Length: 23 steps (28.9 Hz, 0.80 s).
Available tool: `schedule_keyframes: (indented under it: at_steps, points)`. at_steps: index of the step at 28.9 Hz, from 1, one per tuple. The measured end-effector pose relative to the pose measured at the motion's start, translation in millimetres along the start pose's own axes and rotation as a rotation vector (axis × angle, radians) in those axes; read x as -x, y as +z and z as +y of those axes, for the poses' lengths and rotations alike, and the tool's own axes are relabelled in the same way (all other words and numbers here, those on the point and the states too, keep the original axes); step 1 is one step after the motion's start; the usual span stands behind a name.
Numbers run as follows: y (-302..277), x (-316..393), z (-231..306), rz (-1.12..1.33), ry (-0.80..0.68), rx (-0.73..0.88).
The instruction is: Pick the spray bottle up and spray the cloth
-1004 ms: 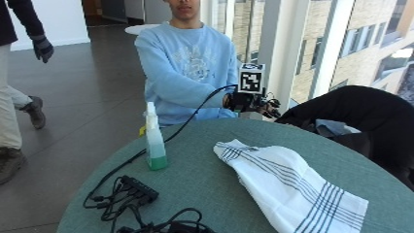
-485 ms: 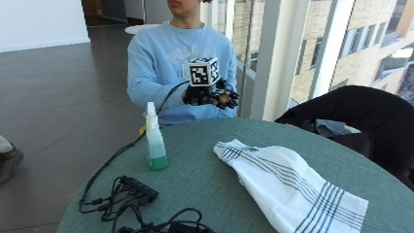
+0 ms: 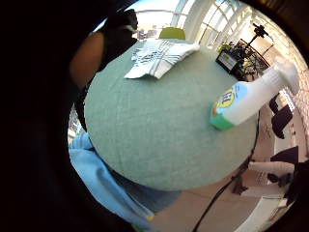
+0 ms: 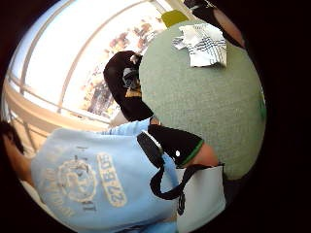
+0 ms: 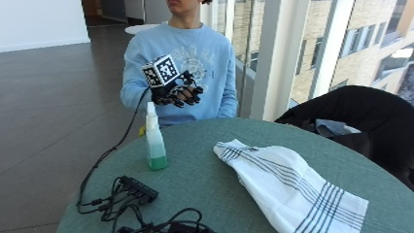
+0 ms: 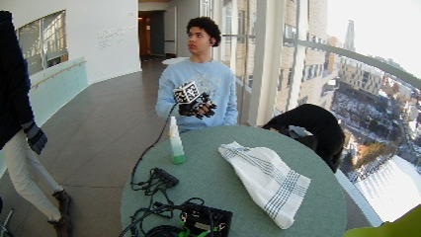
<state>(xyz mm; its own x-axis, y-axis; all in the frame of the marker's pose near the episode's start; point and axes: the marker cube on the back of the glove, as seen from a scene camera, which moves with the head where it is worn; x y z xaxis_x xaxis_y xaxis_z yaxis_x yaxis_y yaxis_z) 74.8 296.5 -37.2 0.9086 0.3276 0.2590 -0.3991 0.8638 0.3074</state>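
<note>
A white spray bottle (image 5: pixel 155 141) with green liquid at its base stands upright on the round green table (image 5: pixel 213 179), near the edge by the person. My gloved right hand (image 5: pixel 176 94) hangs in the air in front of the person's chest, just above and behind the bottle's top, fingers loosely curled and holding nothing. A white cloth (image 5: pixel 291 187) with dark stripes lies rumpled on the table to the right of the bottle. The little finger side palm view looks down on the bottle (image 3: pixel 246 99), the cloth (image 3: pixel 159 58) and the table (image 3: pixel 159 125).
A black power strip with tangled cables (image 5: pixel 136 189) lies near the table's front left edge, and a cable runs up to the hand. A black jacket (image 5: pixel 362 116) drapes over a chair at the right. A black box (image 6: pixel 204 219) sits at the table's near edge.
The gloved hand has lifted off the table's far edge and travelled left across the person's chest, ending above the spray bottle. Bottle and cloth have not moved.
</note>
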Motion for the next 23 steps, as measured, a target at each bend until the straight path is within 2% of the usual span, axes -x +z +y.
schedule_keyframes:
  at_steps: [11,15,19,23]
  points:
    - [-29.8,-76.5,33.7,-0.292,0.290,-0.148]
    - [-37.3,-105.5,31.0,-0.418,0.334,-0.297]
    - [-43.1,-122.5,46.4,-0.484,0.311,-0.271]
    - [-42.7,-138.5,31.7,-0.519,0.428,-0.497]
